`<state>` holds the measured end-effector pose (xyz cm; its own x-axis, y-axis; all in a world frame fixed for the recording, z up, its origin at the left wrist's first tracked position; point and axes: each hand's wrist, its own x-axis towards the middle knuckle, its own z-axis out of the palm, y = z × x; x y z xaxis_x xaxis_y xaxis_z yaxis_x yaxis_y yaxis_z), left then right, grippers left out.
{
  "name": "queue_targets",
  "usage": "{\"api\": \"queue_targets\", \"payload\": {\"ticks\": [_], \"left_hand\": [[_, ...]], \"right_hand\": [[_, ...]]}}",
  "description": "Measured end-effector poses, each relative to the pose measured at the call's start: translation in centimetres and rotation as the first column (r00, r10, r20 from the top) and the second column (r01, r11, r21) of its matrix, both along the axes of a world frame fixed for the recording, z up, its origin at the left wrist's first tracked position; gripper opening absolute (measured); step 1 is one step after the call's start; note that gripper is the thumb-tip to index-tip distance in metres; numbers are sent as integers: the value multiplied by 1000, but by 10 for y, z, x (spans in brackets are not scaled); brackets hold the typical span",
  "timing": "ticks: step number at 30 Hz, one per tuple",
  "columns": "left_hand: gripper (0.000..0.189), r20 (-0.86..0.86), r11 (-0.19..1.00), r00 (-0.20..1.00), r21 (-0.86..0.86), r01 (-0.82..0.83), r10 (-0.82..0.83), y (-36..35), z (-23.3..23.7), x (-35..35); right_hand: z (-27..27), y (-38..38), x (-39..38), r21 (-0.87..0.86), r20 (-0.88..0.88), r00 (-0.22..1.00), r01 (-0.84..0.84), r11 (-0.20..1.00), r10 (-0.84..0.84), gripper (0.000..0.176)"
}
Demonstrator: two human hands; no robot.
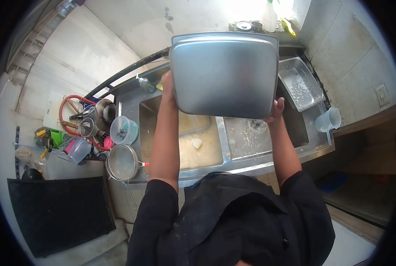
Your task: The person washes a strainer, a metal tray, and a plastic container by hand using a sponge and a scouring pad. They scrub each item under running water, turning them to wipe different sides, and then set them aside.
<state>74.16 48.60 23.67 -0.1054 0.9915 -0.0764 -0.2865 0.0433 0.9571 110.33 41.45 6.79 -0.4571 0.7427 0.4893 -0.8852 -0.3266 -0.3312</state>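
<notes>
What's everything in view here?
large rectangular stainless steel pan: one, silver, held above the sink
double steel sink: one, grey, below the pan, cloudy water in left basin
shallow steel tray: one, silver, right of the sink
clear plastic jug: one, clear, right counter edge
round mesh sieve: one, silver, left of the sink
teal bowl: one, teal, behind the sieve
black mat: one, black, floor at left
left hand: one, grips the pan's left edge
right hand: one, grips its lower right corner
</notes>
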Motion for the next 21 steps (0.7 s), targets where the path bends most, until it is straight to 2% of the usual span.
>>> {"api": "queue_targets", "payload": {"ticks": [1, 2, 3, 4, 5, 6, 7, 8, 9, 10, 11, 12, 13, 14, 15, 16, 17, 19, 21], "left_hand": [[32, -2, 1000, 1000, -1, 6, -6, 8, -15, 0], [30, -34, 997, 997, 18, 72, -71, 17, -30, 0], [29, -66, 990, 989, 34, 137, -135, 24, -43, 2], [29, -65, 989, 988, 30, 144, -142, 25, -57, 7], [32, 173, 976, 960, 35, 216, -219, 23, -71, 17], [37, 399, 958, 873, 59, 281, -281, 20, -77, 27], [37, 399, 957, 872, 59, 284, -283, 16, -83, 36], [42, 505, 925, 785, 85, 370, -360, 10, -87, 46], [47, 600, 885, 677, 121, 449, -426, 3, -92, 57], [47, 600, 883, 676, 118, 455, -428, -1, -105, 71], [49, 443, 883, 764, 259, 392, -469, -3, -129, 86], [51, 275, 849, 840, 404, 340, -467, -7, -138, 100], [51, 273, 847, 840, 409, 341, -470, -13, -138, 113], [52, 476, 876, 740, 338, 344, -474, -20, -137, 123], [53, 661, 896, 610, 262, 360, -438, -28, -140, 128], [53, 662, 898, 611, 264, 354, -435, -37, -144, 127], [57, 683, 846, 548, 202, 494, -483, -45, -156, 123], [60, 706, 768, 480, 141, 625, -521, -54, -189, 116], [73, 523, 655, 702, -315, 687, -484, -69, -222, 114]], "right_hand": [[5, -5, -2, -28, -19, 999, 31, 999, -31, 105], [12, -9, -8, 25, -42, 997, 68, 997, -67, 110], [32, -18, -17, 23, -44, 996, 78, 997, -77, 110], [60, -30, -28, -72, -90, 966, 235, 969, -241, 109], [80, -38, -37, -172, -119, 909, 378, 910, -400, 108], [91, -38, -43, -174, -119, 907, 381, 908, -403, 108], [98, -38, -48, -73, -102, 875, 467, 881, -472, 103], [101, -39, -50, 28, -92, 836, 545, 838, -541, 98], [57, -31, -45, -66, 68, 827, 562, 824, -558, 90], [38, -30, -50, -54, 236, 796, 583, 810, -557, 82], [19, -28, -55, -35, 395, 748, 592, 805, -533, 73], [32, -35, -76, 113, 554, 624, 599, 793, -551, 63], [48, -42, -99, 266, 674, 468, 569, 779, -572, 53], [64, -50, -112, 436, 746, 248, 520, 735, -618, 43], [68, -57, -113, 439, 745, 249, 517, 735, -620, 43], [70, -62, -112, 365, 802, 237, 531, 765, -548, 37], [71, -67, -111, 288, 852, 228, 547, 786, -471, 33], [68, -81, -102, 291, 867, 192, 555, 779, -460, 33], [79, -96, -84, 287, 886, 149, 567, 772, -438, 33]]}}
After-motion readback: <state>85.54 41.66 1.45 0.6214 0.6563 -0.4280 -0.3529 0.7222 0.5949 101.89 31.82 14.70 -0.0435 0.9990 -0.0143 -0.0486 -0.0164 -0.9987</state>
